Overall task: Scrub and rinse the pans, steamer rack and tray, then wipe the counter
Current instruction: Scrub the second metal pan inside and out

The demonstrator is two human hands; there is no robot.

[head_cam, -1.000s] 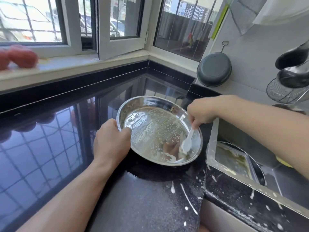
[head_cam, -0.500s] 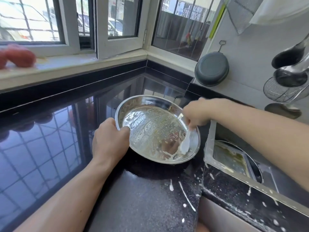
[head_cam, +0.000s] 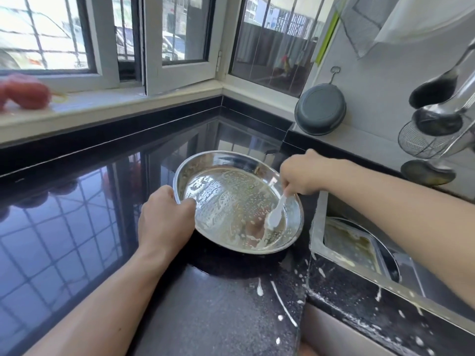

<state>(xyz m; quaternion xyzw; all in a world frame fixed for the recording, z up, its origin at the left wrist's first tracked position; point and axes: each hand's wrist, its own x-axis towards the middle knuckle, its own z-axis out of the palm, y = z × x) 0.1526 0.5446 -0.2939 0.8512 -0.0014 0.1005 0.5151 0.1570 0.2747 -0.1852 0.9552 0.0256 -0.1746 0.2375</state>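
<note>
One round steel pan (head_cam: 239, 201) sits on the black counter (head_cam: 77, 227), just left of the sink (head_cam: 318, 227); its inside is speckled with white foam. Two hands work on it. The left hand (head_cam: 164, 219) grasps the pan's near-left rim, thumb hooked over the edge. The right hand (head_cam: 300, 173) is clenched around the handle of one white brush (head_cam: 275, 214), whose head rests on the pan's floor near its right wall. In the sink, right of the pan, lies one tray (head_cam: 352, 242) smeared with yellowish residue. On the wall beyond the pan hangs one dark grey lid (head_cam: 320, 109); further right of it hang two ladles (head_cam: 434, 91) and one wire strainer (head_cam: 421, 142). White splashes (head_cam: 282, 301) streak the counter in front of the pan.

Compared with a second ago, the right hand has drawn slightly toward the pan's far-right rim and the brush stands more upright, its head a little nearer the right wall. The left hand's grip on the rim is unchanged, and the pan lies where it did.

The right forearm covers part of the sink, and the tray's far end is hidden under it. A reddish object (head_cam: 23, 91) on the windowsill left of the pan is blurred and cut off by the edge. The brush head's bristles are too smeared to make out.
</note>
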